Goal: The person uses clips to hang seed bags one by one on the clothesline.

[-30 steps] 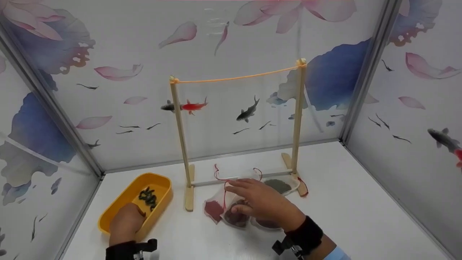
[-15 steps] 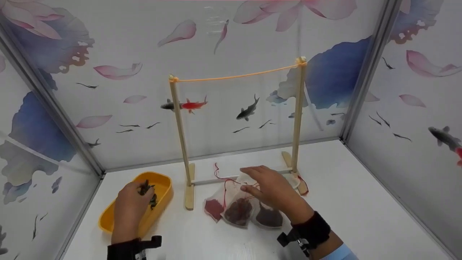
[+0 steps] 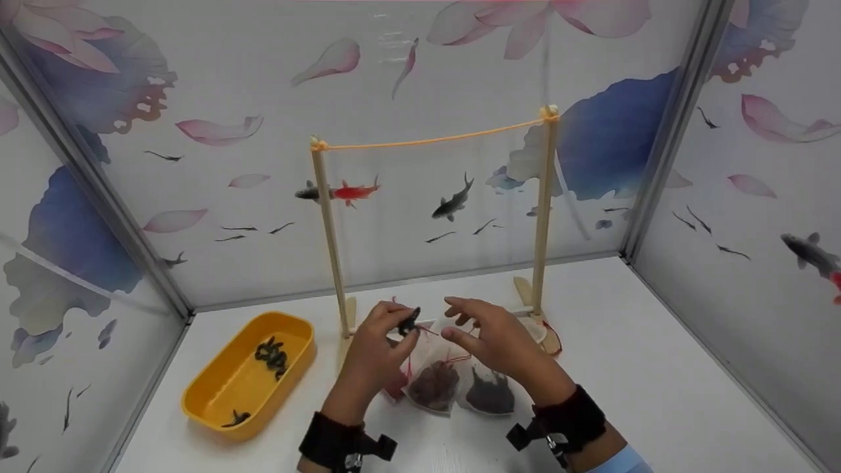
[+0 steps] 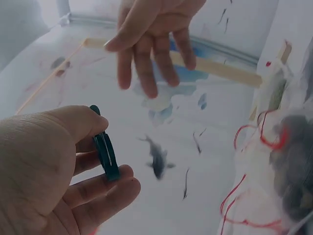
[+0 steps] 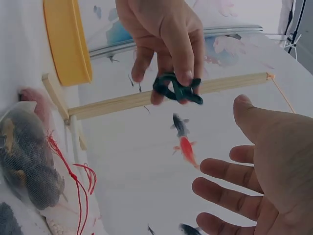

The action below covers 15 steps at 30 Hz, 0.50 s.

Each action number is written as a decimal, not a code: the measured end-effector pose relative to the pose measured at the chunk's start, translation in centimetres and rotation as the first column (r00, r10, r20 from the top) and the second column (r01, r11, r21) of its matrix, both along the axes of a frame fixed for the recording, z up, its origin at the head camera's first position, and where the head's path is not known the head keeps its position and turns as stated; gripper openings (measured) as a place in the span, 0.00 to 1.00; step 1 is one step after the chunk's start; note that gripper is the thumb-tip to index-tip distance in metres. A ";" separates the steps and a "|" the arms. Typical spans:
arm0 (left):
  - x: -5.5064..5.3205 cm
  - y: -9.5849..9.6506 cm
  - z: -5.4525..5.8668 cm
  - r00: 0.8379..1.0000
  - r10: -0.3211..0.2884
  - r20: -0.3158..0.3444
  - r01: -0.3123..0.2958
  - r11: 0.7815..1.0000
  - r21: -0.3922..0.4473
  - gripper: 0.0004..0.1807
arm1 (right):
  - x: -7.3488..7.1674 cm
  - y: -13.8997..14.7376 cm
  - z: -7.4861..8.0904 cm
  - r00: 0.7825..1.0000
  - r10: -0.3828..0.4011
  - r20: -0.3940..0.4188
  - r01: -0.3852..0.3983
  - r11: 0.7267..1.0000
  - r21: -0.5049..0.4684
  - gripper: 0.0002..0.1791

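Observation:
My left hand [image 3: 371,351] pinches a dark green plastic clip [image 3: 409,322] between thumb and fingers, held up over the bags. In the left wrist view the clip [image 4: 105,152] stands on end between thumb and fingertips; from the right wrist its looped shape [image 5: 177,89] shows. Facing it, my right hand [image 3: 499,345] holds nothing, with fingers spread and slightly bent, apart from the clip. Below the hands lie sheer drawstring bags: one with brown contents [image 3: 433,387], one dark [image 3: 489,394] and a reddish one [image 3: 394,389] partly behind my left hand. Red cords [image 5: 73,176] trail from them.
A yellow tray [image 3: 240,371] at the left holds several more green clips [image 3: 271,355]. Behind the bags stands a wooden frame with two posts [image 3: 543,217] and an orange string [image 3: 433,139] tied across the top. Printed panels enclose the white table [image 3: 657,368].
My left hand has come out of the yellow tray with a clip and moved right, over the bags. My right hand has lifted slightly off the bags.

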<state>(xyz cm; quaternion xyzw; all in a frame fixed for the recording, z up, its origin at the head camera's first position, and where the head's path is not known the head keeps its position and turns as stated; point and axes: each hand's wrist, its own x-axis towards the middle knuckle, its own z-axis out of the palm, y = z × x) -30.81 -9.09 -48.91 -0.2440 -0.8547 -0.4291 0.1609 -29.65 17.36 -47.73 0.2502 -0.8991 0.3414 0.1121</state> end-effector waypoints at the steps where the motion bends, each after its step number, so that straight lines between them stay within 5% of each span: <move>1: 0.1 0.7 -0.1 1.000 -0.027 0.004 0.027 1.000 0.000 0.18 | -0.1 -0.1 0.0 1.000 0.013 0.016 -0.012 1.000 -0.018 0.35; 6: 0.4 2.5 -0.5 0.993 -0.114 0.014 0.114 0.993 -0.008 0.18 | -0.4 -0.3 -0.3 0.997 0.053 0.047 -0.050 0.996 -0.074 0.32; 15: 0.6 2.9 -1.0 0.987 -0.155 0.029 0.155 0.988 0.019 0.21 | -0.6 -0.3 -0.5 0.996 0.087 0.028 -0.083 0.990 -0.115 0.23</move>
